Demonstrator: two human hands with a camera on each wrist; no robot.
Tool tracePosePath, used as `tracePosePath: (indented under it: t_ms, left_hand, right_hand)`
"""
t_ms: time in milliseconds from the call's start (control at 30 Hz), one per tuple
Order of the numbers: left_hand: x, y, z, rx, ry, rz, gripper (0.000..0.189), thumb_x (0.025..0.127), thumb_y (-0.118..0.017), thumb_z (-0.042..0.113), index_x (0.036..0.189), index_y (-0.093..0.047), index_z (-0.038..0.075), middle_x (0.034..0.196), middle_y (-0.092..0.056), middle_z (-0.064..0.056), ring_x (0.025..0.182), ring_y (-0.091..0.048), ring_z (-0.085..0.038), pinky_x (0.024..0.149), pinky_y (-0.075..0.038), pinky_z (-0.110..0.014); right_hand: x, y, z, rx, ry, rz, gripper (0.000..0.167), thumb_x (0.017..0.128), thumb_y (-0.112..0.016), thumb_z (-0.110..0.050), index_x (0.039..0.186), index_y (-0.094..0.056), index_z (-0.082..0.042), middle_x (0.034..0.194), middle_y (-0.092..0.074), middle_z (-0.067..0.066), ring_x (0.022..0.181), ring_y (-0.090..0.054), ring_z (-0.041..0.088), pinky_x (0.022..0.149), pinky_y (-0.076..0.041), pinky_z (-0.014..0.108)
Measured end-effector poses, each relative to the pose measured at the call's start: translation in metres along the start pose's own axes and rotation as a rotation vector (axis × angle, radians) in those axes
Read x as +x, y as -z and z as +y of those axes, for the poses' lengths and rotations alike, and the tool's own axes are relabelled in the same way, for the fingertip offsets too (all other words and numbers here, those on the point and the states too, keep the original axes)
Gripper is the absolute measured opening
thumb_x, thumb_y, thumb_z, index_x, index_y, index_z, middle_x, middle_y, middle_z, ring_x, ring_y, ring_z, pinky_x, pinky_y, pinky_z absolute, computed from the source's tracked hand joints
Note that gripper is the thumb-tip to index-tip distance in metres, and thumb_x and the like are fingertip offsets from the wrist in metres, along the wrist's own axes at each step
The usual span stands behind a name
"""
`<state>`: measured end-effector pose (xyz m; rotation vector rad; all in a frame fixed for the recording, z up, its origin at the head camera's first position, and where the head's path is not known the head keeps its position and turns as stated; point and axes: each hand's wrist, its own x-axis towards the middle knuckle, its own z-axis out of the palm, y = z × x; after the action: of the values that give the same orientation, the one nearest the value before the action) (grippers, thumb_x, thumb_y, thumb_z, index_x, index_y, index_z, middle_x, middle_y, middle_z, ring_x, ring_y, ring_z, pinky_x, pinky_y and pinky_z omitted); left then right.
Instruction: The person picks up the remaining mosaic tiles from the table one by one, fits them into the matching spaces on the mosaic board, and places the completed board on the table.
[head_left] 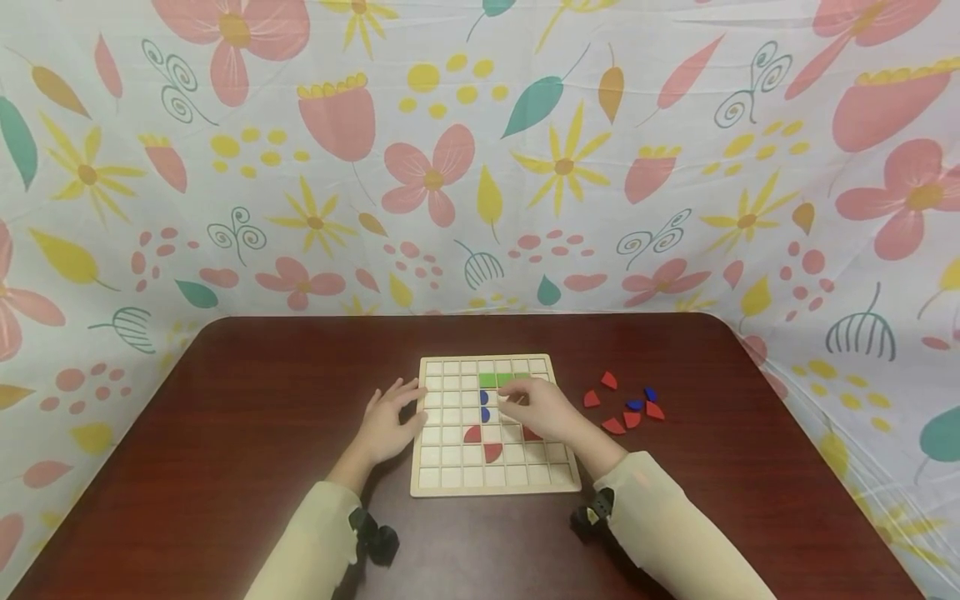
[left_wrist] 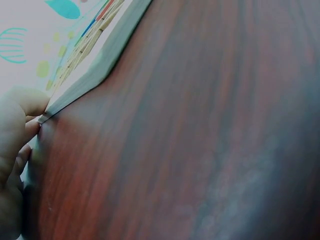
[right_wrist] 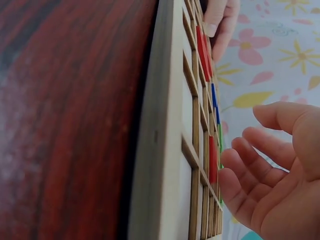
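A square wooden grid board [head_left: 450, 482] lies on the table, with several coloured pieces set in its cells. Green squares [head_left: 487, 380] form a row near the far side, two blue pieces [head_left: 484, 414] sit below them, and red quarter-circles [head_left: 492, 452] lie nearer the front. My left hand [head_left: 388, 423] rests at the board's left edge, its fingertips touching the rim. Over the right half of the board hovers my right hand [head_left: 546, 410], fingers loosely bent. The right wrist view shows its thumb [right_wrist: 280, 116] apart from the fingers, with nothing visible between them.
Right of the board, several loose red quarter-circles [head_left: 632, 420] and two small blue pieces [head_left: 650, 394] lie scattered on the dark wooden table [head_left: 247, 417]. A flower-printed cloth [head_left: 480, 167] hangs behind the table's far edge.
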<state>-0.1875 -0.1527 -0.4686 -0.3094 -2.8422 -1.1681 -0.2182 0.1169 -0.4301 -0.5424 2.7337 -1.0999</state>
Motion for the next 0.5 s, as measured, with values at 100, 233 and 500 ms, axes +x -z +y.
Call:
tracePosePath:
  t_ms: [100,233,500]
  left_hand:
    - [0.000,0.000,0.000,-0.003,-0.003,0.002,0.042,0.090,-0.059,0.022,0.130,-0.057,0.008,0.144,-0.046,-0.011,0.142,-0.028,-0.032,0.114,-0.006,-0.060]
    - [0.000,-0.001,-0.001,0.000,-0.005,0.000,0.042,0.090,-0.059,0.022,0.130,-0.057,0.009,0.145,-0.046,-0.011,0.142,-0.028,-0.032,0.114,-0.006,-0.061]
    - [0.001,-0.002,-0.003,0.004,-0.004,0.001,0.042,0.090,-0.059,0.022,0.130,-0.058,0.010,0.145,-0.046,-0.011,0.143,-0.027,-0.032,0.114,-0.007,-0.062]
  right_hand:
    - [-0.002,0.002,0.001,0.000,-0.006,0.015,0.026,0.086,-0.066,-0.021,0.110,-0.070,-0.010,0.095,-0.068,0.000,0.085,-0.060,0.014,0.077,-0.049,0.032]
    - [-0.006,0.004,0.003,0.005,-0.012,0.030,0.027,0.087,-0.066,-0.022,0.111,-0.069,-0.010,0.094,-0.068,0.000,0.085,-0.059,0.013,0.077,-0.049,0.031]
    - [-0.018,0.008,0.003,0.028,0.011,0.064,0.029,0.086,-0.067,-0.021,0.111,-0.069,-0.006,0.099,-0.069,0.004,0.087,-0.062,0.016,0.077,-0.052,0.032]
